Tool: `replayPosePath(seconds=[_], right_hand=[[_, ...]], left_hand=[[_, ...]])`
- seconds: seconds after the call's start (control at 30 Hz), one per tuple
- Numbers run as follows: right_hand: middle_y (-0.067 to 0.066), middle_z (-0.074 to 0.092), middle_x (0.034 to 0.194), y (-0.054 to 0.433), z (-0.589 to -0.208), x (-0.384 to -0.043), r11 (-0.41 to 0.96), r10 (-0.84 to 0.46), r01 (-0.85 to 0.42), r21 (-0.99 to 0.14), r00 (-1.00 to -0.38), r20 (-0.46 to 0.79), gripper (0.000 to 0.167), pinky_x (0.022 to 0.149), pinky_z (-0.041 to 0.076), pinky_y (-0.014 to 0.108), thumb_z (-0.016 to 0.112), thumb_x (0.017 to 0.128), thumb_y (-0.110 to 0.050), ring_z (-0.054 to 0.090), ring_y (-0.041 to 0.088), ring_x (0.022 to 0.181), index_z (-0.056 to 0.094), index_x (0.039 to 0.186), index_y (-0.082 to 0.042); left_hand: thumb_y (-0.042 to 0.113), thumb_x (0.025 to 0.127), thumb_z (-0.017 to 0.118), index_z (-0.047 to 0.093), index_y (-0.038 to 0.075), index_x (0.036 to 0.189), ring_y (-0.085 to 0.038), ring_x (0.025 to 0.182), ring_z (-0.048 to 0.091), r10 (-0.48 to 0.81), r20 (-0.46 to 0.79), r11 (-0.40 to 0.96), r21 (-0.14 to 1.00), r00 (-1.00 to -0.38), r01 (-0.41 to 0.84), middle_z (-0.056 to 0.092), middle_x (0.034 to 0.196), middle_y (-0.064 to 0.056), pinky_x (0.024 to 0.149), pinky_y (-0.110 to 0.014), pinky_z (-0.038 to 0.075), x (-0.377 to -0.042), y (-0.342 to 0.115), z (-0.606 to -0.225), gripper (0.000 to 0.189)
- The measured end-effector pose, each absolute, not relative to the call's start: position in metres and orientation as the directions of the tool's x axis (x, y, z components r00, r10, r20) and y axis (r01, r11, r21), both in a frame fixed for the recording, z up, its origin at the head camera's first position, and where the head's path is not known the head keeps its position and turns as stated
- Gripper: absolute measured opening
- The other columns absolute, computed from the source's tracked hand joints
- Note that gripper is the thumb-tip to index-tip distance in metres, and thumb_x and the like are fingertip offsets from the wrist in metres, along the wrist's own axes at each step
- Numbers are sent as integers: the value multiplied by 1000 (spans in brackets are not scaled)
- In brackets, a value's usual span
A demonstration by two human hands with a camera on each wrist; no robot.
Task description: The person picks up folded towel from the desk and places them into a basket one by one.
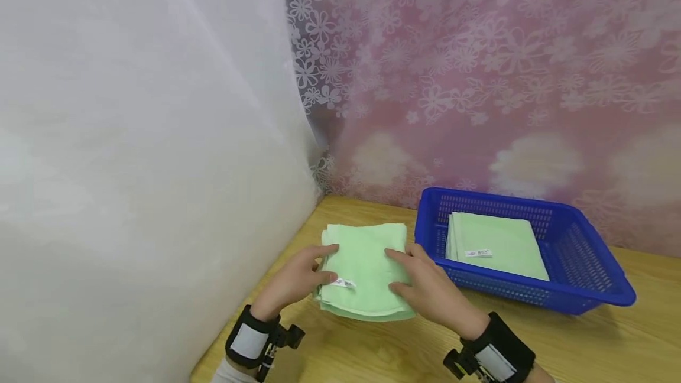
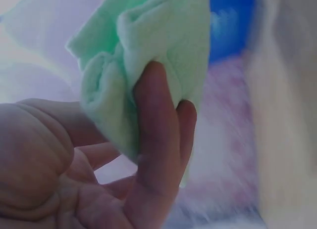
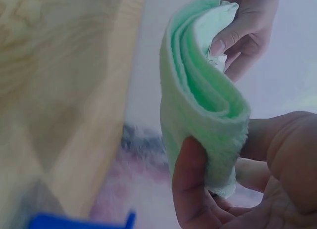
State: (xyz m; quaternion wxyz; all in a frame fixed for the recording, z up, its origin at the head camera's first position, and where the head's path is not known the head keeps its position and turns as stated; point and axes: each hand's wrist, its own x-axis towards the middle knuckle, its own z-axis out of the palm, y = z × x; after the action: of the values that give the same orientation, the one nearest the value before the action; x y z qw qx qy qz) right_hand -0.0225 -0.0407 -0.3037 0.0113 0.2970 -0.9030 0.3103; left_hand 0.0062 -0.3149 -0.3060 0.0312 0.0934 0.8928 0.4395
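Observation:
Both hands hold a folded light green towel [image 1: 367, 265] above the table, left of the basket. My left hand [image 1: 295, 279] grips its left edge, thumb on top beside a small white label, other fingers beneath. At the right edge my right hand [image 1: 428, 282] pinches it the same way. In the right wrist view the towel [image 3: 203, 100] shows several folded layers, bent into a curve. The left wrist view has the fingers [image 2: 158, 135] pressed against its underside. Another folded green towel [image 1: 500, 244], also labelled, lies in a blue plastic basket [image 1: 585, 288].
The basket stands on the wooden table [image 1: 372, 353] at the right, near the back. A white sheet [image 1: 159, 164] hangs along the table's left edge. Behind the table hangs a pink flowered curtain [image 1: 505, 105]. A camera is strapped on each wrist.

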Motion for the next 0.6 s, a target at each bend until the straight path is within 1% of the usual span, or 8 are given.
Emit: replayPosePath(seconds=[0.07, 0.17, 0.23, 0.3, 0.4, 0.47, 0.53, 0.6], right_hand=[[11, 55, 114, -16, -294, -21, 651, -511, -523, -550, -838, 192, 61, 67, 37, 25, 79, 93, -11, 45, 16, 83, 58, 150, -5], [12, 56, 113, 26, -283, -19, 678, -483, -486, -551, -860, 164, 63, 66, 36, 25, 79, 93, -13, 44, 16, 82, 56, 151, -4], [12, 58, 114, 57, -280, -16, 693, -467, -465, -551, -872, 149, 64, 66, 35, 26, 79, 93, -15, 44, 14, 82, 55, 151, -3], [10, 58, 110, 87, -280, -11, 708, -443, -451, -543, -883, 156, 64, 63, 34, 26, 81, 92, -17, 41, 10, 79, 56, 150, -2], [5, 53, 101, 124, -280, -2, 736, -406, -436, -518, -897, 177, 64, 60, 30, 26, 83, 90, -18, 35, 5, 76, 59, 147, -2], [3, 48, 96, 140, -279, 2, 750, -384, -423, -508, -904, 187, 64, 59, 29, 27, 84, 89, -18, 33, 4, 74, 60, 147, -3], [3, 49, 97, 150, -278, 4, 763, -368, -409, -500, -911, 184, 64, 60, 29, 27, 84, 90, -19, 33, 5, 76, 60, 147, -3], [5, 51, 100, 157, -276, 3, 773, -355, -394, -497, -918, 177, 64, 60, 30, 27, 83, 91, -19, 35, 7, 77, 59, 148, -3]], left_hand=[[10, 100, 71, 53, 4, 154, -44, 138, 55, 247, 51, 582, 791, -968, 190, 49, 160, -20, 98, -48, 55, -1, -292, -295, 57], [7, 99, 71, 51, 3, 155, -37, 122, 64, 334, 56, 538, 808, -941, 239, 47, 161, -21, 79, -32, 55, -9, -255, -282, 60], [4, 97, 72, 50, 3, 155, -32, 111, 68, 385, 30, 490, 840, -923, 232, 45, 162, -23, 71, -27, 56, -12, -229, -276, 62], [1, 96, 72, 47, 4, 157, -27, 110, 69, 435, -5, 450, 867, -900, 212, 45, 162, -23, 71, -26, 58, -14, -204, -272, 66], [1, 95, 74, 45, 9, 160, -16, 103, 64, 489, -55, 456, 867, -871, 201, 51, 153, -16, 70, -23, 54, -17, -173, -269, 71], [1, 95, 75, 43, 11, 161, -14, 95, 57, 518, -63, 470, 854, -853, 222, 53, 147, -13, 68, -21, 49, -19, -159, -269, 73], [2, 95, 75, 44, 13, 161, -16, 85, 46, 529, -61, 489, 837, -846, 246, 52, 142, -13, 65, -22, 41, -22, -148, -270, 74], [2, 95, 75, 45, 15, 160, -14, 78, 43, 531, -53, 500, 826, -846, 262, 51, 145, -14, 63, -22, 40, -28, -137, -272, 73]])
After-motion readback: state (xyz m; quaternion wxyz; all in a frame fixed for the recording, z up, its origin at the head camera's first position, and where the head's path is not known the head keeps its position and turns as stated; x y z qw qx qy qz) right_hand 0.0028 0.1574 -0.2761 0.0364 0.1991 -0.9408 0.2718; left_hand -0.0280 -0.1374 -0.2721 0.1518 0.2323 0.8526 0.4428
